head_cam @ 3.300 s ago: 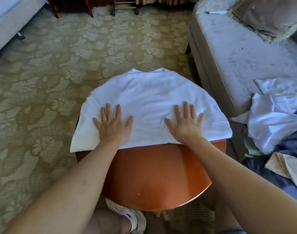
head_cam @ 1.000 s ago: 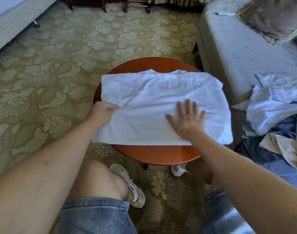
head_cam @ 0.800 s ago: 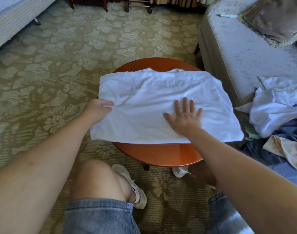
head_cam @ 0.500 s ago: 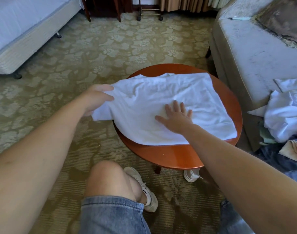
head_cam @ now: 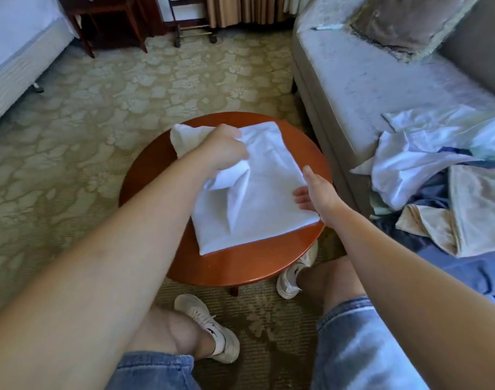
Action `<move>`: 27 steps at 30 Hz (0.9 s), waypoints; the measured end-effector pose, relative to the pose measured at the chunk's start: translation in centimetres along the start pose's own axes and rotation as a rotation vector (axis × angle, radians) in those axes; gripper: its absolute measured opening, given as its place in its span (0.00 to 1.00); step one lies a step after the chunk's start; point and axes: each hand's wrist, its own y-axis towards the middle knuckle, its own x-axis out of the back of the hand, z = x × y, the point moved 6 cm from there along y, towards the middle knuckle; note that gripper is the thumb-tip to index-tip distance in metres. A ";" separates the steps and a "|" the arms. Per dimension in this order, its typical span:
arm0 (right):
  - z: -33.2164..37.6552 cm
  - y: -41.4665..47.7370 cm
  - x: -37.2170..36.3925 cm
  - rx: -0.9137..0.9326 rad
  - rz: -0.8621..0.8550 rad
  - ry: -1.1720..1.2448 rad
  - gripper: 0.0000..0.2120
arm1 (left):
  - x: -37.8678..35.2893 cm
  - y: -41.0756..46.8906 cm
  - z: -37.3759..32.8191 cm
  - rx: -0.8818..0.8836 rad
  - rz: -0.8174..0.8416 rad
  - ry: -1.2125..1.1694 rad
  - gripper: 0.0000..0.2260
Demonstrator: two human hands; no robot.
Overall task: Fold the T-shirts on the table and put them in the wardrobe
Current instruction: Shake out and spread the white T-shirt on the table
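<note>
Head view, and the fold is going over right now! The left hand [head_cam: 226,150], which half a second ago pinched the left edge out past the rim, is now well across, fingers curled tight round a bunch of cloth above the middle of the white T-shirt [head_cam: 257,218]. The right hand [head_cam: 319,192] has slid off the centre, where it pressed flat, and now sits at the shirt's right edge, fingers straight and together, thumb up, touching the fabric without gripping it.

The shirt lies on the round wooden table [head_cam: 240,271], far narrower than a second ago, its left half doubled over the right. A ridge runs down the middle where the carried layer has not settled.

So this looks like the crosswise fold nearly closed; laying the edge down and smoothing should finish it. More garments wait in the heap of clothes [head_cam: 426,164] on the sofa [head_cam: 353,80], and no wardrobe is in sight.
</note>
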 end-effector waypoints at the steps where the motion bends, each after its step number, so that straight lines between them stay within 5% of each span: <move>1: 0.0 0.1 0.2 -0.023 0.023 0.060 0.27 | -2.1 0.1 -0.8 0.001 0.073 0.032 0.19; 4: 0.0 0.7 0.5 -0.023 0.081 0.120 0.29 | -7.1 0.6 -1.3 0.049 0.197 -0.059 0.32; 6: -0.2 1.1 0.5 0.002 0.135 0.072 0.30 | -7.5 0.9 0.1 0.112 0.048 -0.116 0.33; 9: -0.6 1.2 0.7 0.009 0.145 0.005 0.29 | -7.5 0.4 3.9 0.122 -0.132 0.141 0.30; 16: 0.0 0.6 0.1 0.016 0.123 -0.389 0.22 | -9.2 -2.7 11.3 0.061 -0.122 0.669 0.30; 20: 4.7 -2.4 -1.1 0.425 -0.292 -0.826 0.12 | -8.4 -2.9 12.2 -0.035 -0.103 0.705 0.31; 23: 5.6 -4.2 -7.4 0.738 0.012 -0.905 0.13 | -7.2 -2.8 12.8 -0.108 -0.067 0.707 0.32; 25: 4.4 -3.9 -11.0 0.771 0.301 -0.952 0.17 | -6.2 -2.8 13.6 -0.148 -0.044 0.719 0.32; 27: 3.6 -1.8 -12.5 0.728 0.357 -1.019 0.25 | -5.2 -2.9 14.4 -0.167 -0.023 0.745 0.33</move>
